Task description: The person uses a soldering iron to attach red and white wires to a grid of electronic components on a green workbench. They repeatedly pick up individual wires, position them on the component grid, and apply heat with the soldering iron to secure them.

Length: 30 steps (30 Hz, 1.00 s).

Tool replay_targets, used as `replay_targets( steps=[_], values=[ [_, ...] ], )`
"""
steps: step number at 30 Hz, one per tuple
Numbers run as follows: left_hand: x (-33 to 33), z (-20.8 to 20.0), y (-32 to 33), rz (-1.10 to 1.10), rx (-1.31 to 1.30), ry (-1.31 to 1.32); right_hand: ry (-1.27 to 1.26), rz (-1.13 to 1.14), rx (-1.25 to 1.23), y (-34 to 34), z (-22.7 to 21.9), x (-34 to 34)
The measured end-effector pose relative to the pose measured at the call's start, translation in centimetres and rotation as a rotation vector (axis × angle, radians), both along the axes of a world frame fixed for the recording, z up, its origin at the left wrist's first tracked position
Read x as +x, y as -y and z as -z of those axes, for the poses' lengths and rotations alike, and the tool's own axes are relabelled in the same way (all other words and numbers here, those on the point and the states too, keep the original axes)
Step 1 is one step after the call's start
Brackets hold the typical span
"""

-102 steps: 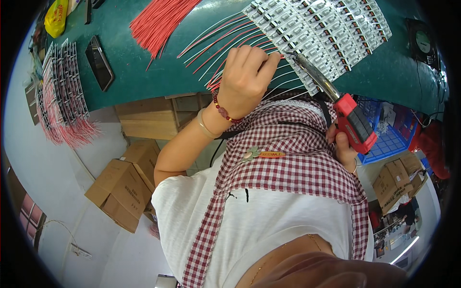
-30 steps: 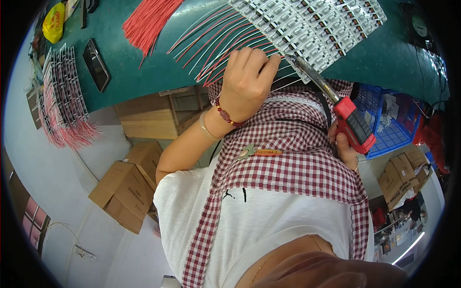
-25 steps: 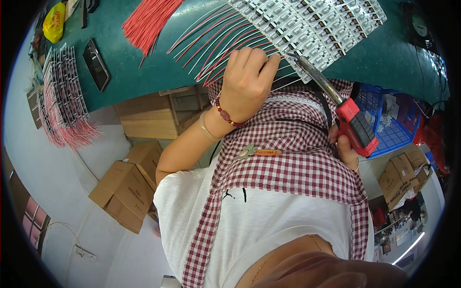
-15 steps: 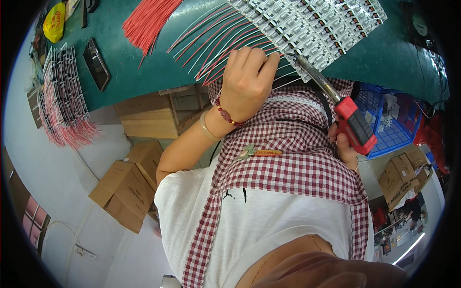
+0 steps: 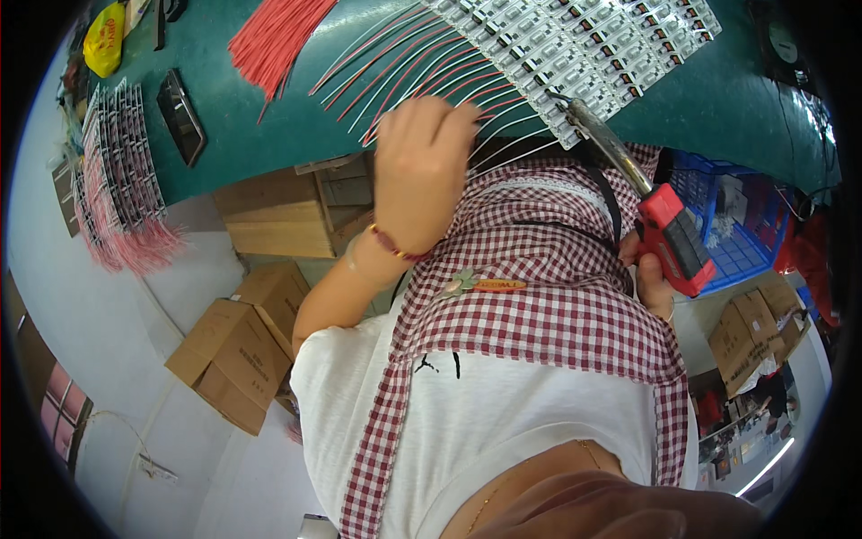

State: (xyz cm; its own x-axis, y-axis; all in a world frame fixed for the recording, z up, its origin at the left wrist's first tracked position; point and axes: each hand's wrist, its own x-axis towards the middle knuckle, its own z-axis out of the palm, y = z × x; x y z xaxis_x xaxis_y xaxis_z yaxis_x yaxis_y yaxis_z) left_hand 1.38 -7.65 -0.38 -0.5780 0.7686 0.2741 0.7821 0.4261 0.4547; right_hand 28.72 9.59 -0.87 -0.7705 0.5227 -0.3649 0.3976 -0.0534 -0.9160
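Note:
My right hand (image 5: 654, 280) grips a soldering iron (image 5: 678, 241) with a red and black handle. Its metal tip rests by the lower edge of a white panel of small circuit boards (image 5: 584, 54), which lies tilted on the bench. Red and white wires (image 5: 404, 67) fan out leftward from the panel's edge. Over the lower ends of these wires is my left hand (image 5: 420, 166), slightly blurred, its fingers curled away from view. What they hold, if anything, is hidden.
A bundle of red wires (image 5: 277, 45) lies on the green bench (image 5: 242, 148), left of the panel. Further left are a phone (image 5: 181, 119), wired boards (image 5: 121, 171) and a yellow bag (image 5: 104, 40). A blue basket (image 5: 736, 256) stands at right; cardboard boxes (image 5: 235, 359) stand lower left.
My left hand has moved left and slightly down, away from the panel's edge. The soldering iron has shifted slightly right and down at its handle, still in my right hand.

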Motion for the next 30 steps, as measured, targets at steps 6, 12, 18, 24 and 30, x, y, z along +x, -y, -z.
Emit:
replay_targets(
  steps=[6,12,18,24,30],
  values=[
    [-3.1,-4.4,6.2,-0.255,-0.305,-0.006,-0.151,0.081,-0.078,-0.3,0.8,-0.2],
    [-0.6,-2.8,-0.4,-0.027,0.053,0.169,-0.131,-0.015,0.01,-0.6,0.7,-0.8],
    [1.2,1.8,-3.7,-0.122,0.048,0.034,-0.101,-0.064,0.038,-0.4,0.6,-0.5],
    [1.2,1.9,-4.4,-0.105,0.033,0.042,-0.132,-0.014,0.035,-0.2,1.8,0.1],
    [1.2,1.6,-4.3,-0.106,0.035,0.059,-0.016,-0.139,0.224,0.0,3.0,1.5]
  ],
)
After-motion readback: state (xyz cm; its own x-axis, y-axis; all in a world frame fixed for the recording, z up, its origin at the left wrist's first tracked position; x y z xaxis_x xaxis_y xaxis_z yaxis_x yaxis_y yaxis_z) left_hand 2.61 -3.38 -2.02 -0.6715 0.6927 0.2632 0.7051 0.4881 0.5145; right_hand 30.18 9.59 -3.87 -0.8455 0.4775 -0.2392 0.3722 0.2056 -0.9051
